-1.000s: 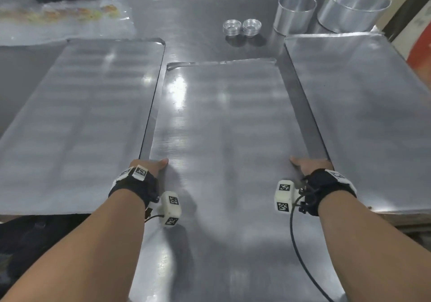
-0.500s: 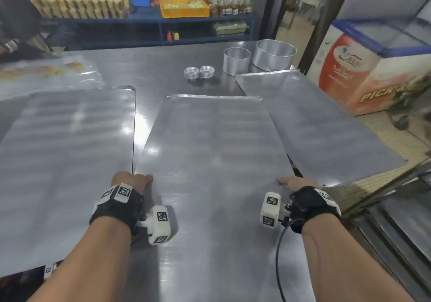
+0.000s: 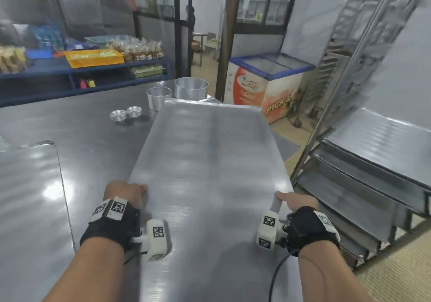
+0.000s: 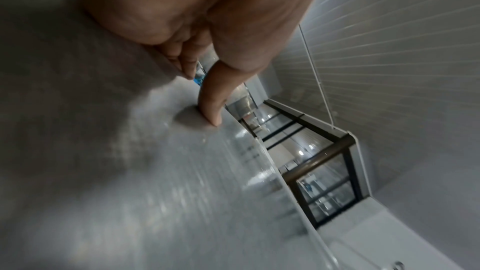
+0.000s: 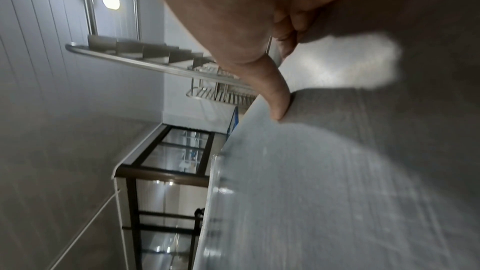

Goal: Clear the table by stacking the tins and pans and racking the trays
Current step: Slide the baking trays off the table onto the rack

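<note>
Carrying one tray (image 3: pixel 210 161) clear of the tabletop (image 3: pixel 93 124) is the step in hand: the sheet is held by its near corners, raised and angled toward the rack (image 3: pixel 363 180) at the right. The left hand (image 3: pixel 123 191) grips the near-left corner, thumb on top and fingers (image 4: pixel 187 65) curled under the edge. The right hand (image 3: pixel 296 202) grips the near-right corner the same way, thumb over, fingers (image 5: pixel 288 42) tucked beneath.

Judged progress: early. Another tray (image 3: pixel 28 196) lies flat on the tabletop at the left. Two tall round pans (image 3: pixel 177 92) and two small tins (image 3: pixel 126 113) stand unstacked at the far side. The rack already carries trays on its lower runners.

The next move calls for levelling the sheet, lining its long edges up with a free pair of runners, and sliding it in squarely.

Legible writing: the chest freezer (image 3: pixel 268 85) reads "PICK &" on its front, the rest cut off; its logo is too blurred to read.
</note>
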Motion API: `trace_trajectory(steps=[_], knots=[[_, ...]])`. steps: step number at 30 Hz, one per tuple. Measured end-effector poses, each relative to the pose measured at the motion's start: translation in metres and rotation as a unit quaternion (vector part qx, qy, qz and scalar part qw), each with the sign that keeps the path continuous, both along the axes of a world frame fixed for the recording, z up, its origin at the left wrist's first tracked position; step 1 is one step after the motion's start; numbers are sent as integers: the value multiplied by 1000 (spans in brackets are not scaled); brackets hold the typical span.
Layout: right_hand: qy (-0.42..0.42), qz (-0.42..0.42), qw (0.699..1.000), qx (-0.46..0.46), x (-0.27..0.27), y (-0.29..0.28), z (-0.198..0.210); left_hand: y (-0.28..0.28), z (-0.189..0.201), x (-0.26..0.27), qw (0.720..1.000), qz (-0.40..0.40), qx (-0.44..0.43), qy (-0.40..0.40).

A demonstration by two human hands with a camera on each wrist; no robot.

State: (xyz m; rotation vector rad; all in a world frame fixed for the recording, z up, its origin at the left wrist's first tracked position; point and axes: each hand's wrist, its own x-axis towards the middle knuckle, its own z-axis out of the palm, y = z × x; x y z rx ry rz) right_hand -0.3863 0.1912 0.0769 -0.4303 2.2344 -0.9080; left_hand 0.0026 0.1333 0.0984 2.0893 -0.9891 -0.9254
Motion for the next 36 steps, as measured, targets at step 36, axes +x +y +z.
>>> trace_trajectory(steps=[36], knots=[[-20,-360,931,-54,-264,226,36,-33,5,-424,935,-353,44,-5]])
